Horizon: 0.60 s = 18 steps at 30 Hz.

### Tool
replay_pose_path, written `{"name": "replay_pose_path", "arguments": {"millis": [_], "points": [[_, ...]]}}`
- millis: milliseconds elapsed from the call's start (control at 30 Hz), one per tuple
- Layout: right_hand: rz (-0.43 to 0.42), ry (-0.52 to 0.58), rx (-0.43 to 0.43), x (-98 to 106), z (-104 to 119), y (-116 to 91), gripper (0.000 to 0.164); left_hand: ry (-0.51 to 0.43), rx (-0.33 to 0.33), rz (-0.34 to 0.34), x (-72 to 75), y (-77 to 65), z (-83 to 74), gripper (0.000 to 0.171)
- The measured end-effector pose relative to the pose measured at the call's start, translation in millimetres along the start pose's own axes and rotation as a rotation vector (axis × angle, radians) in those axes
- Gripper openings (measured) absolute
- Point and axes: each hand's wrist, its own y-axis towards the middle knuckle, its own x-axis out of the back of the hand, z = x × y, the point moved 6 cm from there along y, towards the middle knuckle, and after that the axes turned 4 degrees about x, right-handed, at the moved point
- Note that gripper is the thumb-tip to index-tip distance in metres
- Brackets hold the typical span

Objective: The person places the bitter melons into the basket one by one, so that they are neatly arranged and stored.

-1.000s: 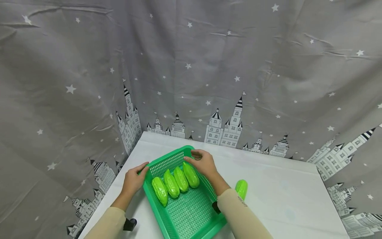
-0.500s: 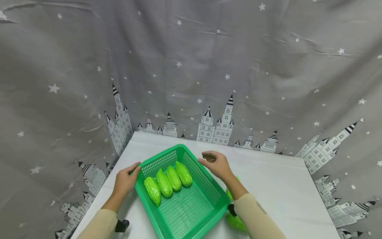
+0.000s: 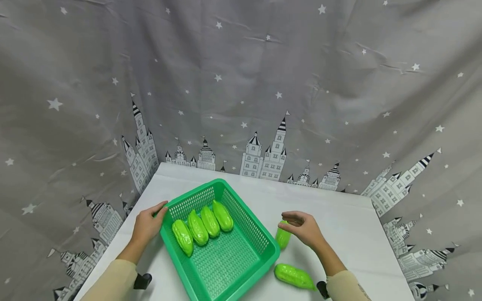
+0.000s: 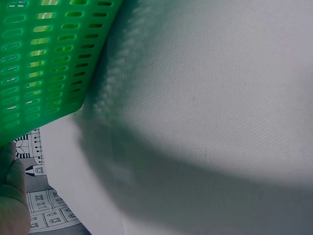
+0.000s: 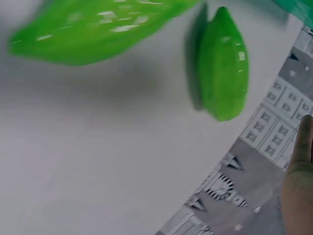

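**Green plastic lattice basket (image 3: 226, 263): four gourds in, two out**

Basket sits toward the left edge of the white, woven-looking tabletop (image 3: 339, 221). Inside: a row of four glossy, ridged, light-green gourds (image 3: 209, 222) along its far wall; near part of the floor bare. Two more of the same kind lie on the tabletop off the basket's right corner: far loose gourd (image 3: 283, 240), partly covered by the hand in the head view, and near loose gourd (image 3: 295, 276), lying crosswise.

Left hand (image 3: 147, 226): fingertips at the rim, basket's left corner; pinching or only steadying, cannot tell. Right hand (image 3: 306, 230): thumb and fingers bowed with a gap between, nothing held; right wrist view shows it apart from both loose gourds.

Step, as judged: reaching for another gourd, most likely the far one; grasp not yet made. Next move would call for lowering the right hand, closing thumb and fingers across the gourd's width, then raising it over the rim to the bare floor. Possible trouble: glossy skin may slip under a light pinch.
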Motion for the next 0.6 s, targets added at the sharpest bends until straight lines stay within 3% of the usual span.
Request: {"name": "replay_pose_path", "arguments": {"millis": [367,600], "points": [[0.146,0.028,0.026,26,-30,-49,0.057,0.042,0.017,-0.016,1.1,2.5,0.7,0.049],[0.197,0.074,-0.03,33,-51,-77,0.065,0.048,0.026,-0.022,-2.1,3.5,-1.6,0.048]]}}
